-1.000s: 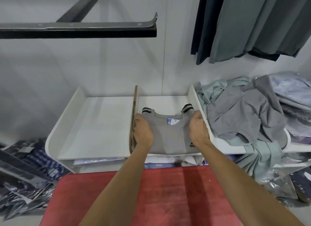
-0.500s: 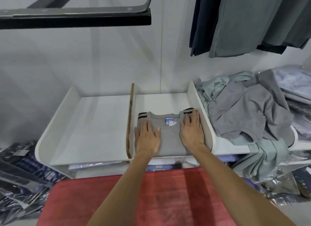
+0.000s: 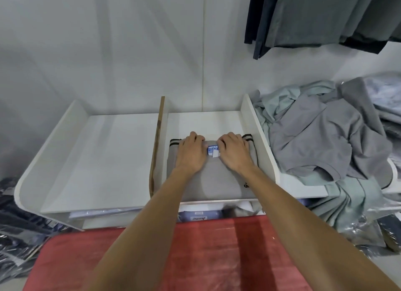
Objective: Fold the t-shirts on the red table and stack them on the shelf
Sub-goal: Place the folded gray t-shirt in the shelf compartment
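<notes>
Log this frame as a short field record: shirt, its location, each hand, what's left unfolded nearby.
shirt: folded grey t-shirt, black-striped sleeve cuffs, blue tag at collar
location: right compartment of white shelf, right of the wooden divider
left hand: on the shirt near the collar, fingers curled
right hand: on the shirt by the tag, fingers curled
unfolded: heap of grey and pale green shirts to the right

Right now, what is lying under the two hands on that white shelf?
A folded grey t-shirt with a blue neck tag, in the shelf's right compartment. The left hand and right hand cover its collar area.
</notes>
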